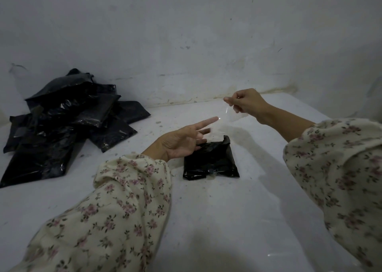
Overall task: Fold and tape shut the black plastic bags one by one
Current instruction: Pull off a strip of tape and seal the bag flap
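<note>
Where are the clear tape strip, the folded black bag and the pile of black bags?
clear tape strip [233,114]: head view, its middle
folded black bag [210,162]: head view, top face
pile of black bags [68,123]: head view, centre bag

A white, speckled bench spreads from 3 through 6 to 9 o'clock. At 12 o'clock stands a grey-white wall, dark-flecked, with yellowish staining along its foot toward 1 o'clock.

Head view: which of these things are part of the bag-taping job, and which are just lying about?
In the job:
tape, pinched by the right hand, with the left hand touching it with a fingertip
folded bag, on the table beneath the hands
pile of black bags, far left

Just there:
table
wall
</note>
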`<state>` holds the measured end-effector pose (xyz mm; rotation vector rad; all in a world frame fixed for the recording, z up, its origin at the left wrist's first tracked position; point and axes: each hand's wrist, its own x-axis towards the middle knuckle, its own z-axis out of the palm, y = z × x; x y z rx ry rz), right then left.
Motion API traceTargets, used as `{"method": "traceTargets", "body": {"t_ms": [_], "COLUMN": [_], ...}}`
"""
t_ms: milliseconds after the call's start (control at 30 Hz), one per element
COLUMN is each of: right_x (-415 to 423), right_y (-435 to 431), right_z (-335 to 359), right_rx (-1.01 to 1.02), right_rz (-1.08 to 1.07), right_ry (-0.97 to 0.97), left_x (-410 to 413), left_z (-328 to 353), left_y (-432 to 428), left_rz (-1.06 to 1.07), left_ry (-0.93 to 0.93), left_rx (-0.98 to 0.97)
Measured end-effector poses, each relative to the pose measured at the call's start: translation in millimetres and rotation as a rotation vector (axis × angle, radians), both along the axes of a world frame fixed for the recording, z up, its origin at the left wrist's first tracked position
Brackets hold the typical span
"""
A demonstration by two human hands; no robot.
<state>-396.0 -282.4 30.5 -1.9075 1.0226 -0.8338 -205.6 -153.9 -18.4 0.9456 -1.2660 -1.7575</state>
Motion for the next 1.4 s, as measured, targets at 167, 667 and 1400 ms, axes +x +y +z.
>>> {"method": "traceTargets", "body": {"t_ms": [167, 667, 1400], "right_x": [-8.0, 7.1, -16.4], "right_y": [2.6, 14.0, -15.2], "right_z": [2.7, 8.5, 21.6], "right_rx": [-0.016, -0.097, -0.015], "right_rz": [0.072, 0.167, 0.014], "right_ry": [0.035, -0.091, -0.193], "left_x": [-11.6, -45.9, -39.1], "left_z": [8.7, 30.2, 14.9], "left_y": [0.0, -6.1, -17.8], "left_rz": [0.096, 0.543, 0.5], "left_ry": [-0.091, -0.145, -0.093], "left_rx": [0.077, 0.338, 0.318]}}
